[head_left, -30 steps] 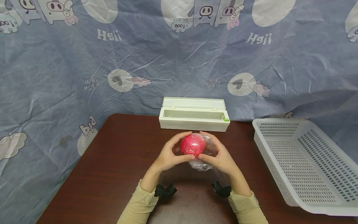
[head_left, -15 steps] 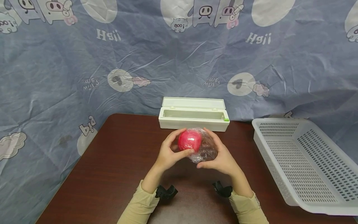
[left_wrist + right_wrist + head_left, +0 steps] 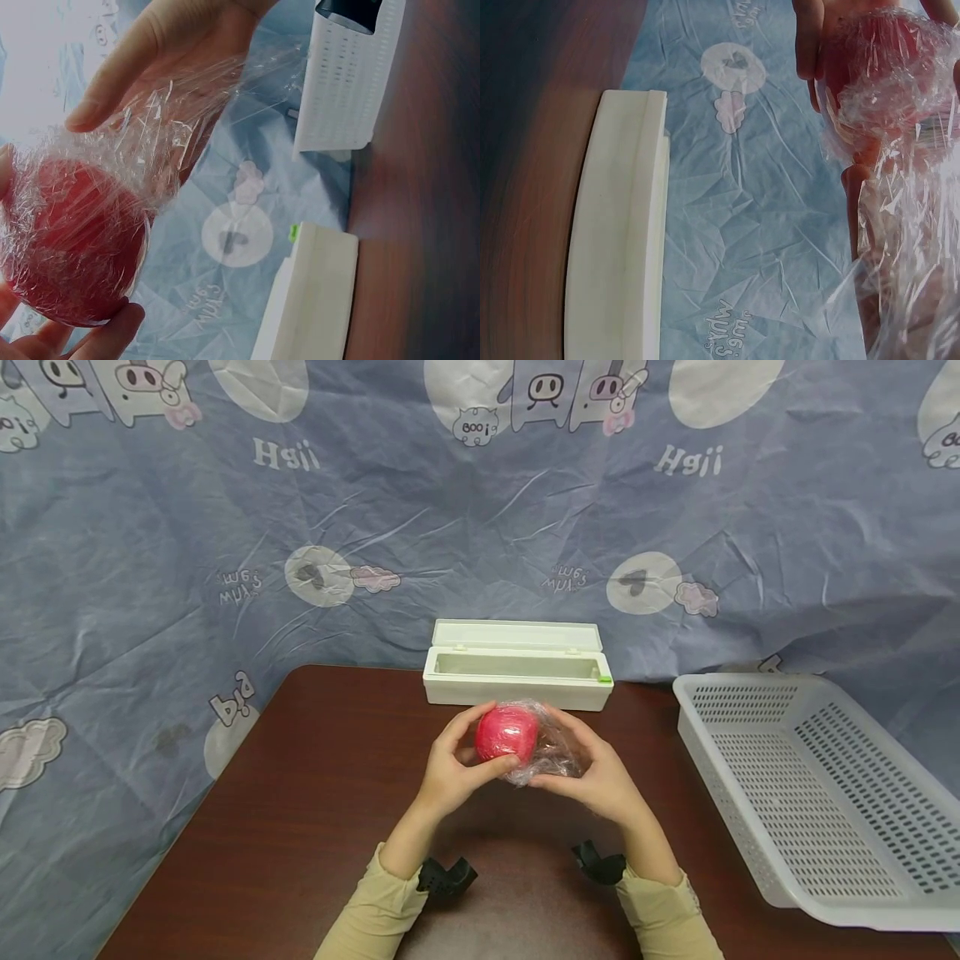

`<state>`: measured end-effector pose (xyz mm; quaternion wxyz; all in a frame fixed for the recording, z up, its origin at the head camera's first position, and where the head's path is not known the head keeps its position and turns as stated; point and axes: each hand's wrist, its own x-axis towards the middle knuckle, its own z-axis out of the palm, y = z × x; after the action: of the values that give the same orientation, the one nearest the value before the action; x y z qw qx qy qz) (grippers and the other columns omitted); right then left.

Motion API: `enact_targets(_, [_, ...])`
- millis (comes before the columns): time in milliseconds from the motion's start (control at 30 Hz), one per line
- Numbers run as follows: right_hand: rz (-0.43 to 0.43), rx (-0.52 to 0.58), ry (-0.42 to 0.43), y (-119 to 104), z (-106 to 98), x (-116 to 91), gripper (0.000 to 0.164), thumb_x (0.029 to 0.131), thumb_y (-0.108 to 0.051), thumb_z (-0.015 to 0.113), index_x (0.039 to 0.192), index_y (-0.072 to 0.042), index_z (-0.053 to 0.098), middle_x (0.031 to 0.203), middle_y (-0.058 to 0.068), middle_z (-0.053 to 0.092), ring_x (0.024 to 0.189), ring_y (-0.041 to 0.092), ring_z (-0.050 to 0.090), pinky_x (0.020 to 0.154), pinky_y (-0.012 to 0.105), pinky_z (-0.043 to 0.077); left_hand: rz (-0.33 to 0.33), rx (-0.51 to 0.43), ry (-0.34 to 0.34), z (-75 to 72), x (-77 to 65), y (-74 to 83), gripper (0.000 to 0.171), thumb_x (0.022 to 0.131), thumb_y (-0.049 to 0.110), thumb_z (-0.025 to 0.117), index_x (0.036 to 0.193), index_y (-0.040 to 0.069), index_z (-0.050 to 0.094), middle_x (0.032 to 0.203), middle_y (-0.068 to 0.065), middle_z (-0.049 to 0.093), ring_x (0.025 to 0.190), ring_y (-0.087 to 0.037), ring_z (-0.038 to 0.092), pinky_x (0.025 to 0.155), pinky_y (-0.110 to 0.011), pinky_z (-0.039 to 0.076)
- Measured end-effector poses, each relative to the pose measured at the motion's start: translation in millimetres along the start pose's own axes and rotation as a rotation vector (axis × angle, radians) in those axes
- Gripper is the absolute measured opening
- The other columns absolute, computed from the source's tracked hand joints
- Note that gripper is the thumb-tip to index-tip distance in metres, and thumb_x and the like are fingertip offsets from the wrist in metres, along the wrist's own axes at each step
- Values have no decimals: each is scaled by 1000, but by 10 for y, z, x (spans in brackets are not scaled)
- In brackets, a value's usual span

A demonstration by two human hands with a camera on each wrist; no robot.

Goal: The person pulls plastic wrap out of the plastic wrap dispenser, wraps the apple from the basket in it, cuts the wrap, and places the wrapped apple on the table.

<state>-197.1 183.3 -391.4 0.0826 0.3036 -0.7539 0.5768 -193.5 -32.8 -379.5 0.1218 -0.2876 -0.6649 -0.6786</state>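
Observation:
A round red apple-like object, covered in crinkled cling film, is held up above the table. My left hand grips it from the left, with the thumb across the near side and fingertips at the top. To its right, loose cling film spreads toward my right hand, whose curved fingers and thumb hold it. In the left wrist view, the film stretches from the red object to the right palm. Bunched clear film hangs below the red object in the right wrist view.
A long white box with its lid raised and a green piece at its right end stands at the table's back. On the right sits a white perforated basket. Behind the brown table hangs a printed blue cloth.
Both hands have shifted slightly up and left with the wrapped red object. My right thumb has parted from the left one, and more loose film shows between the red object and the right hand.

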Motion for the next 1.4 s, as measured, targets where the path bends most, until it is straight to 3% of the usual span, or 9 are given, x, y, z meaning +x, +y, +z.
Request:
enact_targets(300, [-12,-36,38,24,-33,1,74,68,8,79,134,1,47,127,21,55,112,16,57,83,24,51,10,14,13,8,-1,1,62,71,-11,74,128,-9,48,119,-24,52,98,-34,58,74,-37,55])
enact_targets(500, [0,-45,41,2,-51,-4,76,70,8,78,138,-2,44,135,17,50,122,15,49,95,21,42,-1,73,60,50,-11,20,62,71,-6,77,127,-6,51,120,-21,54,102,-31,57,77,-36,54])
enact_targets(667, [-52,-60,58,-37,-49,-10,75,73,9,74,140,-3,42,139,15,46,128,21,43,102,24,35,-22,116,128,124,-28,29,61,72,-1,78,127,-5,52,120,-19,54,103,-32,56,77,-34,54])
enact_targets(767, [-82,-66,128,-64,-12,-2,68,75,12,71,137,-1,45,137,16,48,126,23,46,102,28,37,-30,133,163,178,-39,31,62,71,1,80,126,-5,52,120,-19,54,103,-33,56,77,-36,54])
enact_targets(933, [-132,-111,320,-209,143,45,48,78,18,63,125,10,53,124,25,56,117,20,54,96,28,42,-40,146,180,267,-64,28,62,71,4,81,126,-5,53,120,-18,54,102,-32,57,76,-37,54])
enact_targets(1033, [-174,-151,408,-305,250,75,38,81,19,59,119,14,55,118,29,58,111,27,57,93,26,45,-35,134,178,311,-80,27,62,71,3,81,126,-6,53,120,-19,54,101,-34,56,76,-37,55])
enact_targets(1167, [-238,-198,486,-319,349,98,32,82,21,54,114,16,57,114,29,59,104,37,57,92,23,45,-33,95,180,359,-99,37,61,71,0,79,126,-6,52,120,-21,54,102,-36,56,74,-38,55])
enact_targets(1400, [-287,-188,585,-267,428,117,25,85,20,49,108,16,60,108,31,60,106,28,58,95,24,43,-28,54,180,397,-115,57,60,71,-2,78,125,-6,53,120,-20,55,102,-36,56,73,-32,55])
